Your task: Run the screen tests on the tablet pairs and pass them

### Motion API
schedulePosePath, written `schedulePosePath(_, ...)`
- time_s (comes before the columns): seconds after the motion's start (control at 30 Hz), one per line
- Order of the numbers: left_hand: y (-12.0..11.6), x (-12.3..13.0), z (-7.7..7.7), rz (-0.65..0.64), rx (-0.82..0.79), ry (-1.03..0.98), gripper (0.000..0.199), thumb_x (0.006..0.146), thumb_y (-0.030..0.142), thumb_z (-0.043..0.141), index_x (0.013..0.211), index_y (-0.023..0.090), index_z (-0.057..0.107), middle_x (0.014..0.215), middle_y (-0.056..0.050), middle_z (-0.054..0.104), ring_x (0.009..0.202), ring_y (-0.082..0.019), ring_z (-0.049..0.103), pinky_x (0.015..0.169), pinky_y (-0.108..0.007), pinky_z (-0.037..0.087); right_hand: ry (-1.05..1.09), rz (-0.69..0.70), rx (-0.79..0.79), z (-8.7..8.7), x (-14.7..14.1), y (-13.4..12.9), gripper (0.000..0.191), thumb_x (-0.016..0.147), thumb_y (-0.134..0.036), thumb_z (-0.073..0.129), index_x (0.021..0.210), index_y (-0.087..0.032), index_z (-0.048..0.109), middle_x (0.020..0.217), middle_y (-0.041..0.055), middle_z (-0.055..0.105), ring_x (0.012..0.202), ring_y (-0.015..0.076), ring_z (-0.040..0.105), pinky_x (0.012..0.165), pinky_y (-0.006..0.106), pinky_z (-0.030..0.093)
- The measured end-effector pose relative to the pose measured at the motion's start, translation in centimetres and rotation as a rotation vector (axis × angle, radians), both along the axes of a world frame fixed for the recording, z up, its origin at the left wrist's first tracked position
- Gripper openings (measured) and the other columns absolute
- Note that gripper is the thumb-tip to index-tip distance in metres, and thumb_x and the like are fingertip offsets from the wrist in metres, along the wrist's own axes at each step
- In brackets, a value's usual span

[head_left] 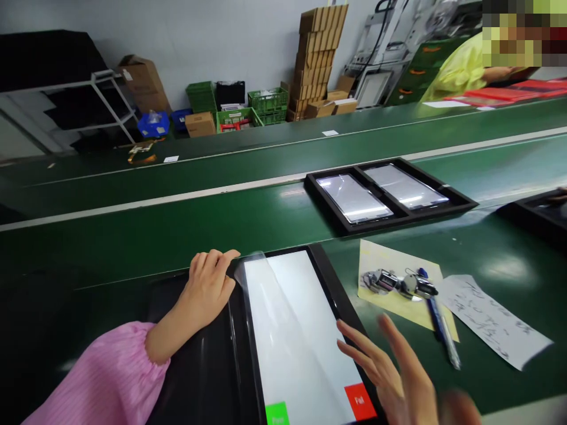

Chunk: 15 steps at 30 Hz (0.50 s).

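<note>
Closest to the camera, a pink striped sleeve [95,378] gathers at the cuff of the person's left arm, which lies across a black fixture tray [199,378] on a green conveyor belt [133,236]. Inside that tray sits a display panel [296,336], lit white, with a green button [277,414] and a red Fail button [359,401] at its near end. Its far left corner carries a clear film [250,265], lifted off the glass there and curling upward.

The left hand [208,289] is narrow and curled, its fingertips at that lifted corner; the thumb is hidden, so whether they pinch the film cannot be told. The right hand [394,378] is wide open and holds nothing, its fingers spread and blurred, just over the panel's right edge beside the Fail button.

Farther along the belt, a second black tray [354,227] holds two more panels side by side. To the right of the near panel lie a handwritten note [491,319], a pale yellow sheet [390,310], a blue pen [443,330] and small metal parts [381,280] resting on the sheet. Across the line, a co-worker's yellow sleeve [456,74] stretches toward red sheets [509,91].
</note>
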State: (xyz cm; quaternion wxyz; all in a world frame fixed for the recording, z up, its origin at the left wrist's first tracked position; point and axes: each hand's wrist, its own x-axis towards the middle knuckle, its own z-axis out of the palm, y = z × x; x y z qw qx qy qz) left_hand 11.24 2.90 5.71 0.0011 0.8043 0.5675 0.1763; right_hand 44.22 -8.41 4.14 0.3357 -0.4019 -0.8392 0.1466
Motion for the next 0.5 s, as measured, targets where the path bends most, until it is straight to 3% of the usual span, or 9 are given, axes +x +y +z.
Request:
schedulePosePath(0.13,-0.1,0.0,0.0,-0.001,-0.014,0.006,0.046,0.094,0.008,0.041,0.135,0.025,0.053,0.111,-0.007,0.061,0.103,-0.028,0.055,0.102,-0.053,0.045,0.435,-0.009,-0.501,1.1,2.4,3.1,0.073,0.106,-0.051,0.05,0.169,-0.049,0.013,0.145,0.0138,0.066,0.109,0.0319,0.077,0.072,0.043,0.068)
schedulePosePath(0.23,0.0,0.0,0.0,-0.002,-0.013,-0.009,0.045,0.092,0.007,0.042,0.134,0.023,0.05,0.114,-0.008,0.061,0.104,-0.027,0.055,0.104,-0.053,0.045,0.55,0.002,-0.666,2.8,3.1,5.9,0.071,0.107,-0.06,0.047,0.168,-0.048,0.014,0.16,0.0156,0.052,0.121,0.0326,0.073,0.085,0.048,0.067)
schedulePosePath(0.33,0.1,-0.1,0.0,0.011,-0.014,-0.028,0.042,0.09,0.006,0.043,0.129,0.021,0.049,0.115,-0.009,0.061,0.105,-0.028,0.056,0.106,-0.054,0.045,0.5,-0.037,-0.72,4.0,1.9,10.0,0.079,0.098,-0.059,0.068,0.165,-0.038,0.032,0.157,0.0186,0.054,0.118,0.0306,0.074,0.09,0.044,0.067)
schedulePosePath(0.4,0.1,0.0,0.1,0.023,-0.02,-0.041,0.039,0.09,0.007,0.045,0.126,0.022,0.048,0.113,-0.008,0.061,0.105,-0.028,0.056,0.106,-0.054,0.046,0.411,-0.047,-0.708,4.4,0.2,12.7,0.081,0.093,-0.053,0.075,0.161,-0.028,0.041,0.143,0.0198,0.065,0.101,0.0261,0.078,0.081,0.038,0.069)
schedulePosePath(0.5,0.2,0.0,0.2,0.025,-0.018,-0.056,0.036,0.089,0.008,0.046,0.121,0.023,0.049,0.111,-0.007,0.062,0.105,-0.028,0.058,0.105,-0.054,0.047,0.264,0.016,-0.476,4.9,-2.4,14.0,0.061,0.096,-0.035,0.064,0.154,-0.019,0.051,0.109,0.0104,0.078,0.079,0.0186,0.077,0.071,0.031,0.067)
